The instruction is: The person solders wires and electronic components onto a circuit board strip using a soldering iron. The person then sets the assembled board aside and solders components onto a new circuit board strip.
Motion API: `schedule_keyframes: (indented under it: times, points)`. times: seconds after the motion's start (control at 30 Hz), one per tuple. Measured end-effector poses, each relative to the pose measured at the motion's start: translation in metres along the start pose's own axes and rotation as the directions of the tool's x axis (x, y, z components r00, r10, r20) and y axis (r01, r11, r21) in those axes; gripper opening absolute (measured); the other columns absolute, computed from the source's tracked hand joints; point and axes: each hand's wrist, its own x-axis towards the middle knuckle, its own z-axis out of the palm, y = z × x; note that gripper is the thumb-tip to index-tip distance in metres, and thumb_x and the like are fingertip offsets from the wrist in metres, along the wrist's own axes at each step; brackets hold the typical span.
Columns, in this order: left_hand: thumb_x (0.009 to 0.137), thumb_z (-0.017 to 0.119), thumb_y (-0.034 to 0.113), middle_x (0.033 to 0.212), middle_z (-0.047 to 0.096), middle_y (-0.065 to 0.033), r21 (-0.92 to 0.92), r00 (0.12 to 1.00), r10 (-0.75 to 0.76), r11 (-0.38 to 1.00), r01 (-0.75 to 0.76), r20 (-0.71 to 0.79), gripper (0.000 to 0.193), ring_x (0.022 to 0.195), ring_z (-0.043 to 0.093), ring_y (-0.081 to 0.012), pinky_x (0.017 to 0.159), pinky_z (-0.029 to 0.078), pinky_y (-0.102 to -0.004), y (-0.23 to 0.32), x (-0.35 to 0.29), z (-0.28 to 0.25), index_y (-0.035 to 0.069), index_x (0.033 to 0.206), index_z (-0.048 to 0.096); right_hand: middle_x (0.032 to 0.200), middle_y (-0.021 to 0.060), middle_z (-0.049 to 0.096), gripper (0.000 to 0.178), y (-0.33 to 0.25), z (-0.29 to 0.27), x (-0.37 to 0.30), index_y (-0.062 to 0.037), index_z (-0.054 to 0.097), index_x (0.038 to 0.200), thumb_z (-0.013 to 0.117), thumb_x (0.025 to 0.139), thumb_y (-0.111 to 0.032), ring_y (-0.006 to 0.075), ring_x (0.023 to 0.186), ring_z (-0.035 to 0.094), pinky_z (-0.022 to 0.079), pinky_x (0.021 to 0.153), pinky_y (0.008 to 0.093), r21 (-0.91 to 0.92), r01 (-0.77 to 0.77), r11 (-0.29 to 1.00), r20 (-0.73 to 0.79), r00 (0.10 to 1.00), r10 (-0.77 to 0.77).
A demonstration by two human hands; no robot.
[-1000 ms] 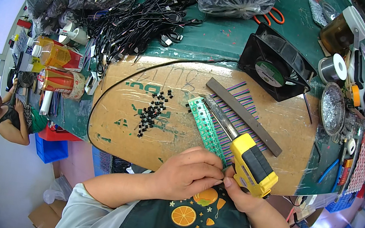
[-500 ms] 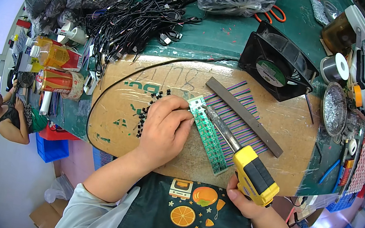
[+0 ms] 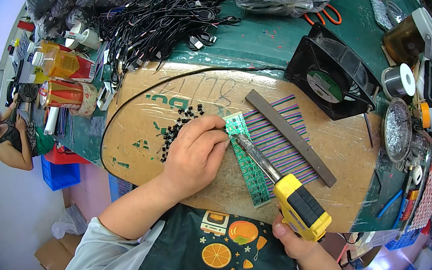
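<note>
My right hand (image 3: 293, 242) is wrapped round the grip of a yellow and black soldering gun (image 3: 302, 207). Its tip touches or hovers just over a long green circuit board (image 3: 247, 167), near the board's far end. Beside that spot, my left hand (image 3: 195, 151) is closed in a pinch at the board's left edge; whatever sits between its fingertips is hidden. Striped ribbon wires (image 3: 277, 130) fan out from the board's right side, with a dark flat bar (image 3: 292, 140) lying across them. Small black components (image 3: 177, 127) are piled left of my left hand.
A brown cardboard sheet (image 3: 146, 103) covers the work area. Beyond it stand a black fan (image 3: 329, 73) and a tangle of black cables (image 3: 171, 23). To the right are a solder spool (image 3: 399, 82) and a round dish (image 3: 396, 130). Another person (image 3: 9, 133) sits at far left.
The soldering gun's tip has shifted slightly nearer to me along the board. My left hand stays in its pinch at nearly the same place.
</note>
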Motion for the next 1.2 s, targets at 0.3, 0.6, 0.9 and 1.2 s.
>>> schedule_keyframes:
  times: [0.3, 0.6, 0.9, 1.2]
  points:
    - [0.077, 0.072, -0.004, 0.105, 0.065, -0.0133, -0.005, 1.0, 0.007, 1.0, -0.007, -0.003, 0.015, 0.091, 0.066, -0.0284, 0.077, 0.054, -0.0342, -0.0003, 0.0001, 0.0005, 0.0, 0.09, 0.066, 0.086, 0.0056, 0.063, 0.032, 0.0021, 0.0004, -0.0008, -0.0009, 0.061, 0.11, 0.074, 0.08, -0.004, 0.0149, 0.074, 0.061, 0.049, 0.066, 0.0302, 0.013, -0.036, 0.999, -0.017, 0.999, 0.036]
    - [0.077, 0.072, -0.004, 0.106, 0.065, -0.0134, -0.013, 1.0, 0.006, 1.0, -0.006, -0.003, 0.015, 0.091, 0.066, -0.0285, 0.077, 0.054, -0.0342, -0.0007, -0.0003, 0.001, 0.0, 0.09, 0.066, 0.088, 0.0055, 0.063, 0.03, -0.0003, 0.0014, 0.0018, -0.0016, 0.062, 0.109, 0.074, 0.082, -0.005, 0.0154, 0.075, 0.061, 0.049, 0.067, 0.0303, -0.013, 0.015, 1.0, -0.01, 1.0, -0.015]
    - [0.077, 0.072, -0.004, 0.106, 0.065, -0.0132, -0.017, 1.0, 0.005, 1.0, -0.005, -0.003, 0.015, 0.092, 0.066, -0.0288, 0.078, 0.054, -0.0345, -0.0007, 0.0001, 0.0015, 0.0, 0.09, 0.066, 0.085, 0.0062, 0.063, 0.03, -0.0034, 0.0013, 0.0019, -0.0017, 0.063, 0.108, 0.075, 0.081, -0.006, 0.0171, 0.073, 0.061, 0.049, 0.066, 0.0314, -0.071, 0.025, 0.997, -0.008, 1.0, -0.025]
    - [0.077, 0.072, -0.005, 0.104, 0.065, -0.0136, -0.021, 1.0, 0.02, 1.0, -0.02, -0.008, 0.015, 0.091, 0.066, -0.0291, 0.078, 0.054, -0.0348, -0.0013, 0.0001, 0.001, -0.001, 0.09, 0.065, 0.085, 0.0063, 0.063, 0.031, 0.0016, -0.0007, -0.0005, -0.0013, 0.063, 0.108, 0.075, 0.08, -0.005, 0.017, 0.073, 0.061, 0.049, 0.067, 0.0313, -0.094, 0.031, 0.995, -0.006, 0.999, -0.031]
